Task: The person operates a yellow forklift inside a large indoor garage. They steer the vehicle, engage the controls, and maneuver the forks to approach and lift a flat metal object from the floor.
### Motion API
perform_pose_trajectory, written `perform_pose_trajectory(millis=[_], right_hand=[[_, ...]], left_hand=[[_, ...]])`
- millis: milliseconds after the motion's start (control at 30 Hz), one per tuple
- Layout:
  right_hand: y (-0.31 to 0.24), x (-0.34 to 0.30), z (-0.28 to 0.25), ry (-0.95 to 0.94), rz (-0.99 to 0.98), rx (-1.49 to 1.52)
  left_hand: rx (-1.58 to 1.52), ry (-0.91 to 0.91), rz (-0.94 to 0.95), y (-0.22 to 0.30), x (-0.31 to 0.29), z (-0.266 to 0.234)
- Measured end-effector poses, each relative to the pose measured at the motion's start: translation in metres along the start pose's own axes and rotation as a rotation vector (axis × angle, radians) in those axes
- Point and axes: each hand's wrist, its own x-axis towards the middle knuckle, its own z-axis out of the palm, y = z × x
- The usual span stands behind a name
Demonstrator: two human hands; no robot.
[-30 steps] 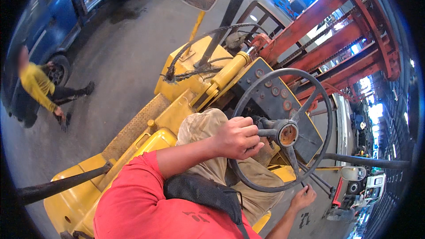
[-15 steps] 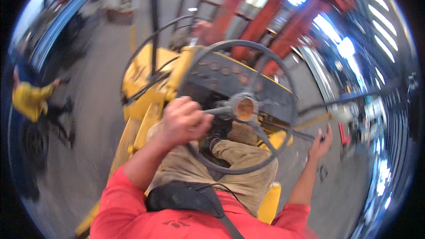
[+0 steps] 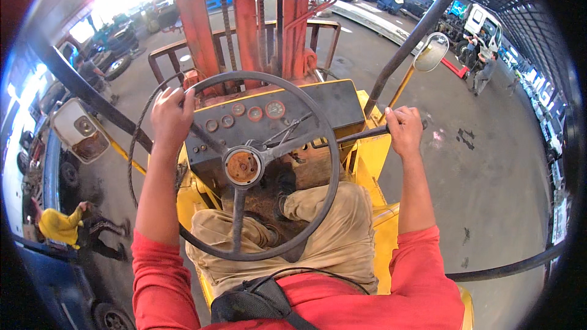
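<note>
Left grip: fingers curled over the rim of the steering wheel, upper left. Right grip: closed round the lever, dark tip poking past my hand. Wheel sits in front of me, over my lap; lever juts right of the dash panel. To do this well, I'd say: hold the rim loosely, wrist straight; seat the right palm near the lever's end, even pressure, elbow relaxed, forearm clear of the wheel. Materials: rim thin, round, dark, smooth-looking; hub circular, rusty brown; lever slim, rod-like; dash flat, scuffed, with round gauges; mast red, worn paint; trousers creased tan cloth.
</note>
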Motion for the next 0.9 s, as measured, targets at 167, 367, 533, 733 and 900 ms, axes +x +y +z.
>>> perform_pose_trajectory(millis=[167, 367, 533, 733, 900], right_hand=[[-0.005, -0.001, -0.004, 0.001, 0.003, 0.018], [-0.005, -0.003, -0.002, 0.033, -0.005, 0.042], [-0.005, -0.005, 0.000, 0.084, -0.027, 0.099], [0.000, -0.006, 0.004, 0.099, -0.056, 0.083], [-0.002, -0.006, 0.003, 0.105, -0.049, 0.075]], left_hand=[[-0.048, 0.043, -0.039, 0.031, 0.027, 0.038], [-0.042, 0.034, -0.013, 0.051, 0.039, 0.058], [-0.033, 0.048, -0.017, 0.052, 0.038, 0.062], [-0.016, 0.060, -0.019, 0.055, 0.037, 0.059], [-0.045, 0.062, -0.014, 0.061, 0.037, 0.064]])
